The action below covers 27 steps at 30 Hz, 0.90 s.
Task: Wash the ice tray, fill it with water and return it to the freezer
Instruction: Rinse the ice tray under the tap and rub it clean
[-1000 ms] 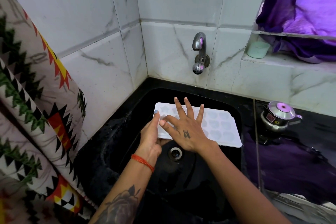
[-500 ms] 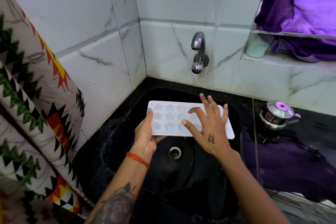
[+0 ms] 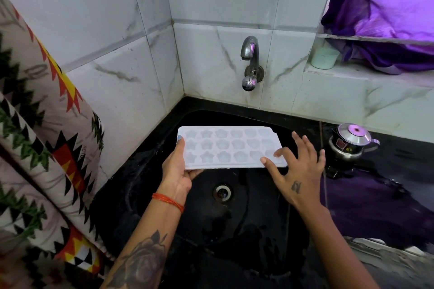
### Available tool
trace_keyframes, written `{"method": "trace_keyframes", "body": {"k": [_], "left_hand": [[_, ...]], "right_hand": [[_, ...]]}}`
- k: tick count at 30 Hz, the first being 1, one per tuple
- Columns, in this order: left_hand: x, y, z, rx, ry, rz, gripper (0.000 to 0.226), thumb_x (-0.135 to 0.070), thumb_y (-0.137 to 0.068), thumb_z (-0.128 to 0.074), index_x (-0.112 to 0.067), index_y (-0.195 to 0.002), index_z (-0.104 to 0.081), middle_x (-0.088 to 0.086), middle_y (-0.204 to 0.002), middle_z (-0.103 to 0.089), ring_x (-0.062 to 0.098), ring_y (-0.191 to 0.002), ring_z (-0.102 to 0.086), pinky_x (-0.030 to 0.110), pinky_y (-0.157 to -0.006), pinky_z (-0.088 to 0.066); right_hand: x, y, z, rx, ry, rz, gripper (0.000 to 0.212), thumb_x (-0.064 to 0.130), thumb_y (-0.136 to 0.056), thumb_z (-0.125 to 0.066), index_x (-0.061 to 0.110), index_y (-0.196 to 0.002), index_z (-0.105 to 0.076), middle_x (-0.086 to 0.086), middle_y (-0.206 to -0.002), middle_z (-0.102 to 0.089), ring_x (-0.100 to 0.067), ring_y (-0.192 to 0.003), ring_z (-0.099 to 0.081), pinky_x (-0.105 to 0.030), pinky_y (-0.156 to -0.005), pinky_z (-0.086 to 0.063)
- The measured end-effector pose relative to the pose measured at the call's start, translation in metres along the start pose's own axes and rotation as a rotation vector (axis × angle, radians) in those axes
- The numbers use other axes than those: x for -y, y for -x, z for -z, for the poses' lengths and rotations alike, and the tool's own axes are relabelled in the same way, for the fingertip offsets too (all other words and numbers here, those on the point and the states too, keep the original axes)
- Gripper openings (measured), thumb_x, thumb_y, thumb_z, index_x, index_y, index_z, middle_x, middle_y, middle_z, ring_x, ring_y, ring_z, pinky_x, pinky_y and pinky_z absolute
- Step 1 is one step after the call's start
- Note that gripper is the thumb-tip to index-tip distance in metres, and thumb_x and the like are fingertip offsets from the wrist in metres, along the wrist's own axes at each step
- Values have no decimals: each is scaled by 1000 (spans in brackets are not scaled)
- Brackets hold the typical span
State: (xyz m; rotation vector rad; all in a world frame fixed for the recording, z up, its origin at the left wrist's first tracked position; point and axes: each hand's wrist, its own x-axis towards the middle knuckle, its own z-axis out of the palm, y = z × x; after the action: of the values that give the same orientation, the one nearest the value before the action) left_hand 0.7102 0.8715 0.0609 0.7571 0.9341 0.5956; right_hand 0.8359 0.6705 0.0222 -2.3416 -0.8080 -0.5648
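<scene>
A white ice tray (image 3: 230,146) with star and flower shaped moulds is held level over the black sink (image 3: 234,230), below the steel tap (image 3: 250,63). My left hand (image 3: 179,169) grips the tray's left end, thumb on top and fingers underneath. My right hand (image 3: 297,169) is at the tray's right end with fingers spread and relaxed; its thumb and forefinger touch the tray's near right corner. No water runs from the tap.
A patterned cloth (image 3: 40,136) hangs along the left wall. A small steel kettle (image 3: 351,142) stands on the black counter right of the sink. A pale green cup (image 3: 325,58) sits on the ledge, with purple fabric (image 3: 387,14) above it. The drain (image 3: 222,192) lies under the tray.
My right hand has slid from the tray's middle to its right end and mostly come off it. The left hand has kept its grip, and the moulds now show in full.
</scene>
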Motion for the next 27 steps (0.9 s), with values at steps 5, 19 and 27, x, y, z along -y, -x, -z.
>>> {"method": "trace_keyframes", "body": {"k": [5,19,27], "left_hand": [[1,1,2,-5,9,10,27,-41,-89,-61,-15,-91,-63,7,-87,-69,23,-76,-67,41,-60,-56],[2,1,5,-13,8,11,29,-43,-88,-61,-14,-93,-64,8,-88,-70,23,-77,-68,41,-59,-56],[1,3,5,-9,12,9,28,-42,-89,-61,-15,-92,-63,8,-88,-69,24,-77,-67,42,-59,-55]], "right_hand": [[3,-2,0,146,-58,-36,53,67,-83,-34,31,-95,-70,-11,-150,-35,-28,-144,-15,-58,-112,-5],[-2,-1,2,91,80,64,50,66,-84,-36,27,-80,-68,-14,-148,-37,-34,-141,-23,-64,-109,-11],[3,-1,2,206,-85,-70,56,72,-79,-31,37,-100,-69,-7,-156,-23,-25,-146,-6,-58,-113,-1]]}}
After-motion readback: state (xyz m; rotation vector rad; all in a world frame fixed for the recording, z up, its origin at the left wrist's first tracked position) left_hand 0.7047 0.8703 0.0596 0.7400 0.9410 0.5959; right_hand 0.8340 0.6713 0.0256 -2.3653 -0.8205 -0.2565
